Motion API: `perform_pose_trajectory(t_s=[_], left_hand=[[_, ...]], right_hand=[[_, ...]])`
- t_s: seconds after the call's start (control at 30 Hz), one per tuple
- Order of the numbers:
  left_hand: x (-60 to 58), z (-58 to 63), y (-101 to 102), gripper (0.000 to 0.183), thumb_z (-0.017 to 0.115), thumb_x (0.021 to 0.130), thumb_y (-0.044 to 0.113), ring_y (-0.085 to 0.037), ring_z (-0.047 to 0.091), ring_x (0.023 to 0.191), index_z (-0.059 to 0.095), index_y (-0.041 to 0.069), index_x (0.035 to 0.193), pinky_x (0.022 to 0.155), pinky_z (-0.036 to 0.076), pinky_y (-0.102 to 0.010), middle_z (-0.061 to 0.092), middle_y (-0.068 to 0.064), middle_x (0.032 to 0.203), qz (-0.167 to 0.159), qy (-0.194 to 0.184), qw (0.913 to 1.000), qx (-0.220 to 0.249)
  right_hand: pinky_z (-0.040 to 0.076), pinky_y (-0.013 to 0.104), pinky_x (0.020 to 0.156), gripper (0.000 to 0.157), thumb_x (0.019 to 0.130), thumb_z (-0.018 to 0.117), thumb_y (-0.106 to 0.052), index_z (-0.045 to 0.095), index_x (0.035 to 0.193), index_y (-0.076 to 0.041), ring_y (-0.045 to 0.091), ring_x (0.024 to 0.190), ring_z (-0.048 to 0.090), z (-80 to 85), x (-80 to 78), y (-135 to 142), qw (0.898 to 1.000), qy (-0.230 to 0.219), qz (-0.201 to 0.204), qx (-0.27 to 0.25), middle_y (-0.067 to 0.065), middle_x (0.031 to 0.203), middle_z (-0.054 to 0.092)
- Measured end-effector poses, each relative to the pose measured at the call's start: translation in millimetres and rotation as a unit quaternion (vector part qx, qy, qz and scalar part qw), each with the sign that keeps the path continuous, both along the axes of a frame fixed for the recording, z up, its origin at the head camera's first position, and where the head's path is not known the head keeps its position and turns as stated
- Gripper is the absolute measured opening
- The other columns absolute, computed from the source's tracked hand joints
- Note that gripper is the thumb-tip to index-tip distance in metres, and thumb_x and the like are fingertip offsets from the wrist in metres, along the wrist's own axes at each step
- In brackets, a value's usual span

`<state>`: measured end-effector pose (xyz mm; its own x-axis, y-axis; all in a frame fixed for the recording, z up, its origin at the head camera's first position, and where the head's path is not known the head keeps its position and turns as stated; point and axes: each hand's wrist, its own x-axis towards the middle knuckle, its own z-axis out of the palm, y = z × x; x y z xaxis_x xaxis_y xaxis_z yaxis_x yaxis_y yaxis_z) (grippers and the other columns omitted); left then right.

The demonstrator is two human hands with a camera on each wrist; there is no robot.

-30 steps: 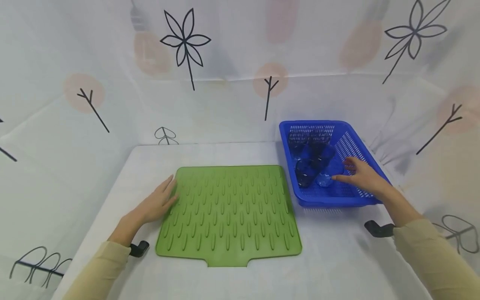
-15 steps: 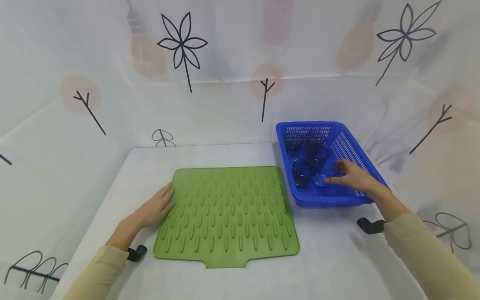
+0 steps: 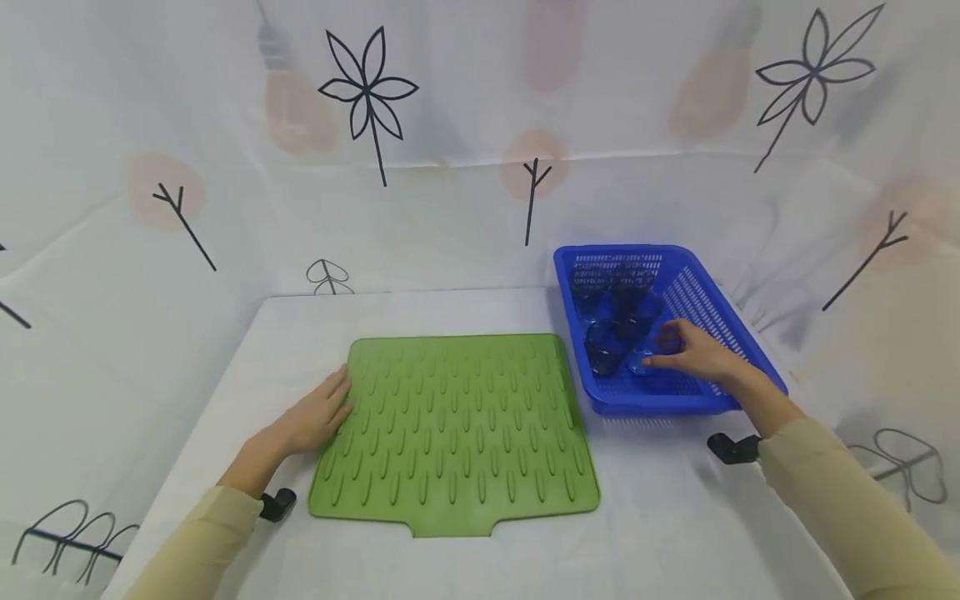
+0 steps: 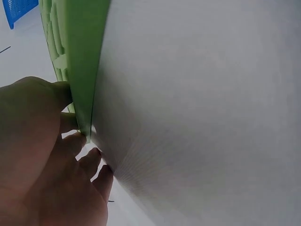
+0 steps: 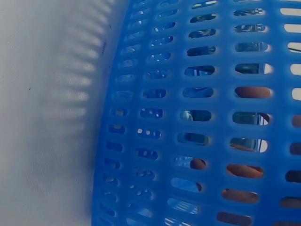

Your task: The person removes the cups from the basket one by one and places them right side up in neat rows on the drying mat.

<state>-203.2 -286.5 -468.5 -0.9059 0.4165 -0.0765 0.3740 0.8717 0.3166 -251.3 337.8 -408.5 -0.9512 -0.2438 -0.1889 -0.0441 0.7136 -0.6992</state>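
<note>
My right hand (image 3: 697, 350) reaches into a blue perforated plastic basket (image 3: 663, 406), its thumb and curled fingers around a clear blue-tinted glass (image 3: 640, 363). Several darker glasses (image 3: 606, 342) lie close to its left in the same basket. Through the slots of the basket wall (image 5: 221, 106), the right wrist view gives only glimpses of fingers (image 5: 244, 170) and glass. With fingers extended, my left hand (image 3: 311, 417) rests along the left edge of a green ridged mat (image 3: 453, 433). In the left wrist view, the left thumb (image 4: 61, 94) touches the mat's side (image 4: 84, 56).
Both the mat and the basket stand on a white-covered table (image 3: 525, 558), the basket at the back right beside the mat. A white patterned cloth (image 3: 450, 217) hangs behind and along the sides. Black camera mounts (image 3: 733, 448) stick out from both wrists.
The right hand has moved slightly left and its fingers have closed in around the glass. The left hand stays at the mat's edge. The head view has shifted a little.
</note>
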Motion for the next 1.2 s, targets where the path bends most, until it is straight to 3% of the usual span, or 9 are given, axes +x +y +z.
perform_pose_trajectory(t_s=[0.13, 0.53, 0.87, 1.2], left_hand=[[-1.6, 2.8, 2.7, 0.058, 0.044, 0.11, 0.015, -0.051, 0.018, 0.151, 0.025, -0.018, 0.153, 0.124, 0.019, -0.059, 0.014, -0.034, 0.164, -0.01, 0.005, 0.9999, 0.006], [-1.2, -2.7, 1.4, 0.061, 0.041, 0.111, 0.023, -0.045, 0.018, 0.153, 0.02, -0.01, 0.158, 0.125, 0.02, -0.057, 0.01, -0.026, 0.168, 0.004, -0.015, 0.9999, 0.007], [-7.0, 2.9, 2.3, 0.06, 0.041, 0.111, 0.02, -0.046, 0.016, 0.153, 0.019, -0.012, 0.157, 0.125, 0.019, -0.057, 0.008, -0.028, 0.168, -0.006, -0.009, 0.9999, 0.007], [-2.2, 0.2, -3.1, 0.061, 0.041, 0.111, 0.02, -0.046, 0.015, 0.153, 0.018, -0.012, 0.157, 0.125, 0.018, -0.057, 0.007, -0.028, 0.168, -0.001, -0.028, 0.9996, 0.01]], right_hand=[[0.043, 0.07, 0.107, 0.085, 0.097, 0.073, -0.03, 0.025, 0.148, 0.018, 0.057, 0.132, 0.042, -0.6, 0.1, 3.2, 1.0, 0.01, 0.001, 0.001, 0.041, 0.144, 0.041], [0.047, 0.067, 0.103, 0.089, 0.094, 0.075, -0.04, 0.03, 0.147, 0.015, 0.053, 0.129, 0.047, -6.2, 2.0, 8.8, 1.0, 0.019, -0.016, 0.003, 0.037, 0.142, 0.046], [0.046, 0.067, 0.103, 0.086, 0.096, 0.073, -0.039, 0.029, 0.148, 0.014, 0.052, 0.128, 0.048, 11.5, 0.0, 12.7, 0.999, 0.033, -0.034, -0.005, 0.036, 0.143, 0.045], [0.043, 0.068, 0.106, 0.092, 0.095, 0.075, -0.04, 0.024, 0.153, 0.009, 0.051, 0.132, 0.048, 14.9, 4.5, 11.3, 0.998, 0.03, -0.04, -0.028, 0.035, 0.148, 0.043]])
